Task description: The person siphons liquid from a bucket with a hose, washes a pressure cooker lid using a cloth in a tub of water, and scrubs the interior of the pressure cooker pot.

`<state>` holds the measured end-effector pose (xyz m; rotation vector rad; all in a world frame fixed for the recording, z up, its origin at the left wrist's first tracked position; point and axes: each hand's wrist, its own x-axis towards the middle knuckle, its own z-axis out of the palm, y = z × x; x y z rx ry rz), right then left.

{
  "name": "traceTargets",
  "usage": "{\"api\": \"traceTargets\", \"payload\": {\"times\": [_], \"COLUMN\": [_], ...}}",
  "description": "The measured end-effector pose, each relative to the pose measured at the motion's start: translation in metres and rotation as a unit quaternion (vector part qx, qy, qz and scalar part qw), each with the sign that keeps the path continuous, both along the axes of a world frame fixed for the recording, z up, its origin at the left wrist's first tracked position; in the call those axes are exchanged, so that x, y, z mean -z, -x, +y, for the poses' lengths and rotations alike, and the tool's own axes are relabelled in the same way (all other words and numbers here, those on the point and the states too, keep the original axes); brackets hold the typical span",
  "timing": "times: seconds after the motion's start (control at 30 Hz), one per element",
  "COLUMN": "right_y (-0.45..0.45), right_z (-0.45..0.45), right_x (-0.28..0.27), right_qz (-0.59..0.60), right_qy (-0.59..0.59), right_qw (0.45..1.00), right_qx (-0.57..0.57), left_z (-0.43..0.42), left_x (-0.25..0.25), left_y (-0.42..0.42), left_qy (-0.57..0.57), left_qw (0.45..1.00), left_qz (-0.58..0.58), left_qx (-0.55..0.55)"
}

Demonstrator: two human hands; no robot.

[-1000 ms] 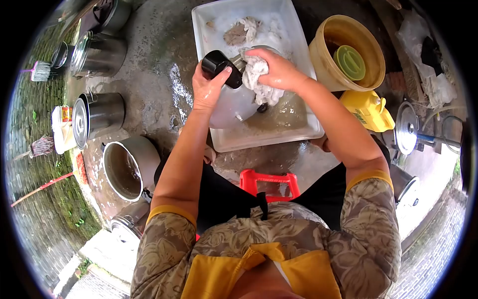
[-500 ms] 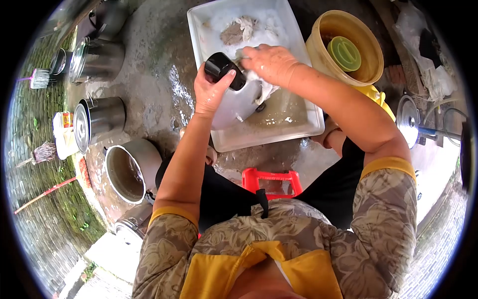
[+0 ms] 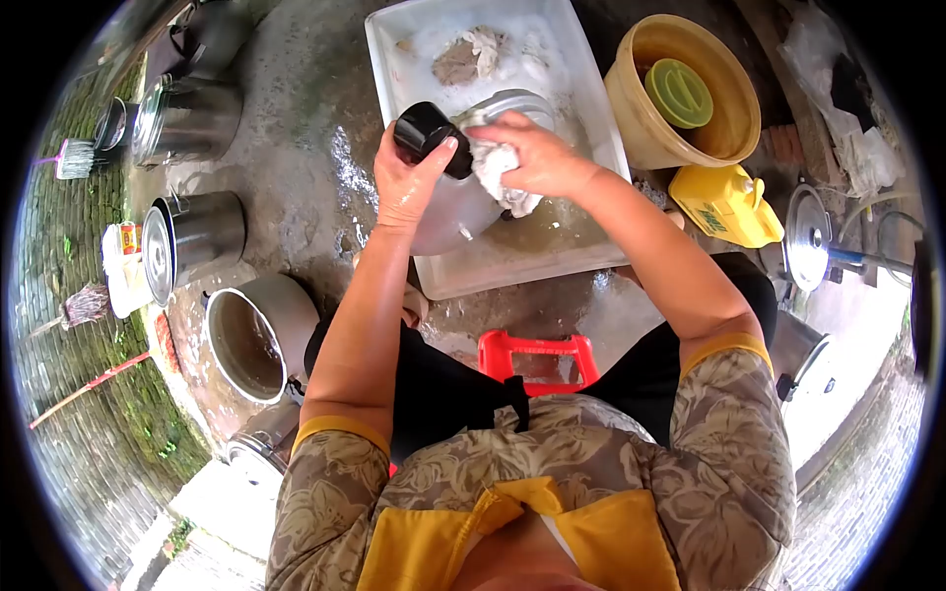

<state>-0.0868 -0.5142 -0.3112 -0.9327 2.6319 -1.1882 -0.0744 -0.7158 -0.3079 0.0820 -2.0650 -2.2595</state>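
Observation:
My left hand [image 3: 402,189] is wrapped round the thick black handle [image 3: 424,130] of a grey metal pot [image 3: 448,222]. The pot is tilted inside a shallow white tub [image 3: 382,69], its far rim beyond my hands. A wet, bunched white cloth [image 3: 501,179] is gripped in my right hand [image 3: 540,158], right beside the handle and against the pot. Soapy water fills the tub. At its far end lies a brownish-white clump, perhaps a rag [image 3: 463,59], among suds.
To the right stand a tan bucket [image 3: 631,113] holding a green-lidded container [image 3: 680,94], and a yellow jug [image 3: 724,207]. Several metal pots line the left, the nearest an uncovered pot [image 3: 291,305]. A red plastic stool [image 3: 537,347] shows between my knees on the wet floor.
My right hand and the cloth have drawn back toward me, uncovering the pot's far rim. My right elbow has come in, revealing the yellow jug. My left hand keeps its grip, shifted slightly left.

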Motion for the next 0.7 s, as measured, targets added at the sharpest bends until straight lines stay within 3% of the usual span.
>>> {"api": "traceTargets", "payload": {"times": [0.03,0.1,0.13,0.27,0.33,0.4,0.6,0.7], "right_y": [-0.002,-0.006,-0.006,0.002,0.02,0.037,-0.025,-0.05], "right_z": [-0.004,-0.013,-0.015,-0.007,0.011,0.055,0.105,0.104], "right_x": [-0.008,-0.03,-0.034,-0.014,0.005,0.054,0.083,0.084], "right_qz": [-0.001,0.026,0.032,0.068,-0.047,-0.131,-0.221,-0.221], "right_qy": [-0.001,-0.189,-0.229,-0.231,-0.234,-0.258,-0.308,-0.432], "right_qw": [1.0,0.98,0.971,0.966,0.94,0.929,0.892,0.865], "right_qx": [0.004,0.05,0.063,0.096,0.244,0.231,0.246,0.126], "left_z": [0.0,0.001,0.002,0.003,0.002,0.003,0.009,0.008], "left_x": [0.001,-0.002,-0.003,-0.005,-0.007,-0.008,-0.025,-0.033], "left_y": [0.001,0.0,-0.001,0.002,0.0,-0.001,0.008,0.018], "left_qy": [0.004,0.026,0.021,0.017,0.022,0.034,0.035,0.007], "left_qw": [1.0,1.0,1.0,1.0,0.999,0.999,0.998,0.995], "left_qz": [-0.002,-0.006,-0.006,-0.014,-0.018,-0.019,-0.02,0.005], "left_qx": [0.001,0.008,0.009,-0.011,-0.035,-0.035,-0.051,-0.104]}}
